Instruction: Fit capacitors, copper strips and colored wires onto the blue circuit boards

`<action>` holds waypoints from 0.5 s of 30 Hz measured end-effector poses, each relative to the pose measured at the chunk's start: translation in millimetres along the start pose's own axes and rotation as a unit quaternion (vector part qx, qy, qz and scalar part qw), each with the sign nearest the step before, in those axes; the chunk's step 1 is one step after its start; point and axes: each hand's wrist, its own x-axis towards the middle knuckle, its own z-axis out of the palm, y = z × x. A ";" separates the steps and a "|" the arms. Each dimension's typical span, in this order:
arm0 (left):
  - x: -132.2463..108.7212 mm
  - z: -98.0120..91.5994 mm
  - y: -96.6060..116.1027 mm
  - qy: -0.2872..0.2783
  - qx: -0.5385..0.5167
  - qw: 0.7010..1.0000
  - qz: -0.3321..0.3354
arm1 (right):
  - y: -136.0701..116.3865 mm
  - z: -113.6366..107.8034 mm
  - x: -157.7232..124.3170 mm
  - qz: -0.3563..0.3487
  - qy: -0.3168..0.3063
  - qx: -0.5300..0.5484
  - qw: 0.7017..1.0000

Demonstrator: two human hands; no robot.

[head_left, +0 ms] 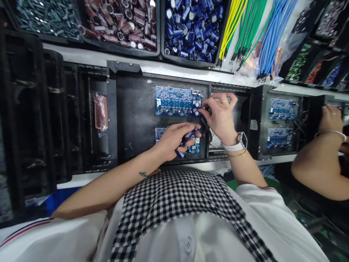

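Observation:
My left hand (176, 140) is closed around several blue capacitors (188, 136), held over the lower circuit board (160, 132), which it partly covers. My right hand (221, 115) pinches a small dark blue part, apparently a capacitor (201, 108), at the right end of the upper blue circuit board (177, 99). Round capacitors with pale tops stand on that board beside my fingertips. Both boards lie flat in a black tray (133, 116). Whether the pinched part touches the board is hidden by my fingers.
Behind the tray stand bins of blue capacitors (191, 32), brown capacitors (122, 25) and small greenish parts (47, 16). Yellow, green and blue wires (275, 36) lie at the back right. Rightward, another tray holds two boards (282, 109); a co-worker's arm (319, 156) is beyond.

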 end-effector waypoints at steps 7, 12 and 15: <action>3.5 -7.7 -5.6 0.068 0.144 0.985 0.065 | -13.1 -7.8 -28.8 0.033 0.042 0.017 0.998; 5.4 -6.7 -1.9 0.071 0.185 0.979 0.044 | -35.1 -34.6 -44.0 0.012 0.010 0.099 0.995; 2.8 -1.4 1.2 0.064 0.189 0.980 0.011 | -42.1 -45.4 -45.3 -0.025 -0.028 0.152 0.988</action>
